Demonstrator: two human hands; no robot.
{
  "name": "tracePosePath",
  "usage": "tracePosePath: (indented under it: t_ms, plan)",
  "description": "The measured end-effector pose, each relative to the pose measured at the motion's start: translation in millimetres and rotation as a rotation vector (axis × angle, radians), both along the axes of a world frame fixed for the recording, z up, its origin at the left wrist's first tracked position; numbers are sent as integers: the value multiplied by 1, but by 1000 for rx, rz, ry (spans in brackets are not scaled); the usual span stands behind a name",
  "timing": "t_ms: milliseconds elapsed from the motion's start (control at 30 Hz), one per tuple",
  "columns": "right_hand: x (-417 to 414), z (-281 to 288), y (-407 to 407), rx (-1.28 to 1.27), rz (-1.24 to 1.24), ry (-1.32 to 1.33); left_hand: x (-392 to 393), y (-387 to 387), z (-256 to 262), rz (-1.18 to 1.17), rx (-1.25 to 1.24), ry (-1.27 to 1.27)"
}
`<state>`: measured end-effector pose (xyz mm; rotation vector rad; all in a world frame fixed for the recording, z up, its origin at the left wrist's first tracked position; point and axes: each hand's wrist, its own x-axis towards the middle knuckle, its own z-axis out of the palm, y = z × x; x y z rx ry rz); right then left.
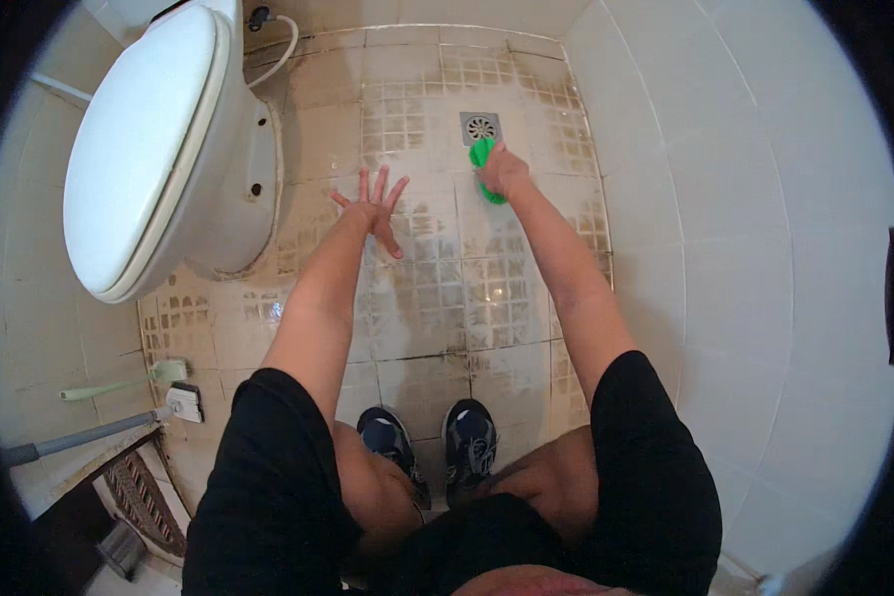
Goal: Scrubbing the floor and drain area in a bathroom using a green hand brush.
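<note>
My right hand (503, 171) is closed around a green scrub brush (481, 152), which rests on the tiled floor just below the square metal floor drain (480, 129). Part of the brush is hidden under the fingers, and its bristles show at the lower end. My left hand (376, 208) is spread with nothing in it, over the floor tiles (417, 287) between the toilet and the brush; whether it touches them I cannot tell. Brown grime marks many of the small square tiles and the grout lines.
A white toilet (253, 156) with its lid down stands at the left. Near the left wall lie a pale green long-handled brush (170, 370) and a grey-handled floor brush (185, 403). A patterned mat (145, 499) is at lower left. A tiled wall (730, 186) rises on the right.
</note>
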<state>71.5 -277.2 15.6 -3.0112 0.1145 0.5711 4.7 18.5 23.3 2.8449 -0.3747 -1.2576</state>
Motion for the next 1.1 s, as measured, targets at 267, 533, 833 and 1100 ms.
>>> tracePosePath:
  t_ms: [267,533,833,1100]
  plan:
    - [-41,-15,-10,70,22,-60,-6,-3,-13,7,-13,-88]
    - [55,-13,2,48,-40,-70,-37,-4,-62,56,-292,-752]
    - [120,-9,22,-69,-54,-71,-30,1,-46,105,-288,-695]
    - [32,-22,13,-12,-108,-59,-29,11,-59,67,-281,-697]
